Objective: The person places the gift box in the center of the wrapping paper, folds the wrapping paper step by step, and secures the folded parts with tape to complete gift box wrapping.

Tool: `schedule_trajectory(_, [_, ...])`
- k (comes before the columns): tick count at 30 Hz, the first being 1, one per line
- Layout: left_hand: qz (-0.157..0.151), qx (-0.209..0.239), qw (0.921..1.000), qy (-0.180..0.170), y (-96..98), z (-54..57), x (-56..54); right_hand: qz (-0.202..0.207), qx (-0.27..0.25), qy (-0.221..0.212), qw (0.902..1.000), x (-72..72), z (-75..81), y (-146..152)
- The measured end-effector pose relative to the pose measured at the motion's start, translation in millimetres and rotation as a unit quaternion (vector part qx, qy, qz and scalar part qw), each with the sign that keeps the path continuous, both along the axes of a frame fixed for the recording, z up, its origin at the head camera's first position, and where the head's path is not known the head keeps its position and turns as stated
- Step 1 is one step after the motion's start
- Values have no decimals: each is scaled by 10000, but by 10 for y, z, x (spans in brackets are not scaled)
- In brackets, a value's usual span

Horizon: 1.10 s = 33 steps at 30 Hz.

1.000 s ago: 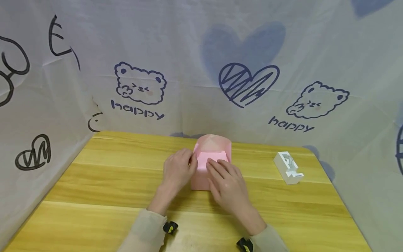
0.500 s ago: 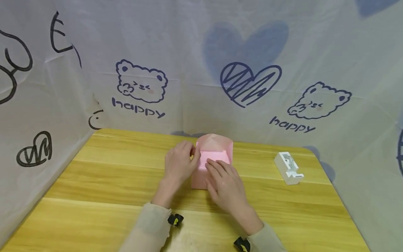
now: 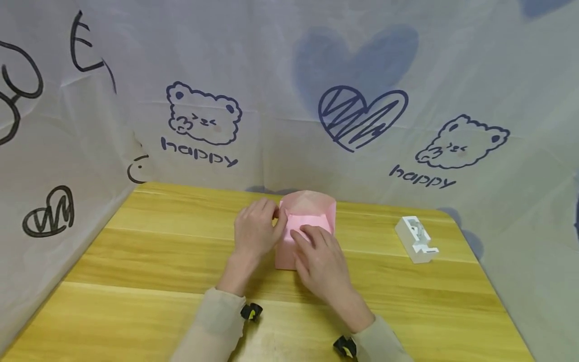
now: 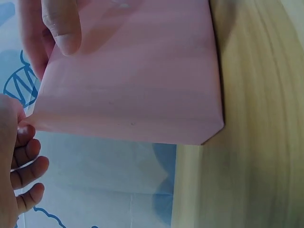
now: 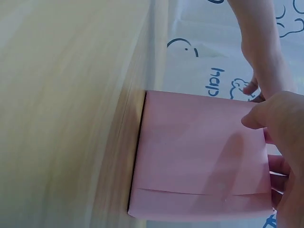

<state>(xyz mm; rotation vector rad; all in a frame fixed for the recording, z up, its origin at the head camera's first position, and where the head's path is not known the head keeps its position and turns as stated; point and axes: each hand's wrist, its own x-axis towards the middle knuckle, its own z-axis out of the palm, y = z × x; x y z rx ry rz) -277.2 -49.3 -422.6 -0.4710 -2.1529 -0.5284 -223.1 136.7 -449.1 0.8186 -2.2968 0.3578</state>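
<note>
A pink paper box [image 3: 286,257] stands upright on the table, its rounded lid flap [image 3: 307,201] raised at the back. My left hand [image 3: 255,229] pinches the top left edge of the box between thumb and forefinger; in the left wrist view its other fingers [image 4: 29,175] are curled below the pinch. At the box's top front edge is my right hand [image 3: 323,266]. In the right wrist view its thumb [image 5: 256,118] lies against the box's front face [image 5: 199,147], while the fingers bend over the top edge. Part of the box's right side is hidden behind this hand.
To the right on the wooden table [image 3: 149,241] stands a white tape dispenser [image 3: 413,241] with a roll in it. A white cloth [image 3: 271,75] with drawn bears and hearts hangs behind the table and at both sides.
The right hand's fingers have bent more and risen slightly at the top of the box. The left hand stays at the left edge. The head view has shifted a little.
</note>
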Motion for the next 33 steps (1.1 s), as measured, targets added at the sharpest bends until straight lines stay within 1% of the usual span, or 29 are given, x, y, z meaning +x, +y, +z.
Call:
schedule_trajectory(5, [123,83,9996,-235,12,44,-24,-13,27,-15,10000,5,-34,-8])
schedule_trajectory(8, [141,156,9994,-280,27,69,-43,17,4,14,10000,9,-45,-7])
schedule_trajectory(13, [135,241,9996,-99,47,95,-87,38,-70,28,10000,17,-45,-8])
schedule_trajectory(18, [118,230,9996,70,59,90,-114,17,-12,25,10000,14,-31,-8])
schedule_trajectory(23, [76,138,9999,30,45,87,-88,-2,-9,62,10000,9,-38,-7])
schedule_trajectory(27, [-18,-40,9999,-112,30,87,-41,-47,-23,18,10000,2,-48,-1])
schedule_trajectory(30, [-39,-213,9995,-216,17,81,-9,-36,-56,-36,10000,5,-49,-1])
schedule_trajectory(33, [-31,-275,9991,-309,5,67,9,8,-88,-62,9999,12,-41,-8])
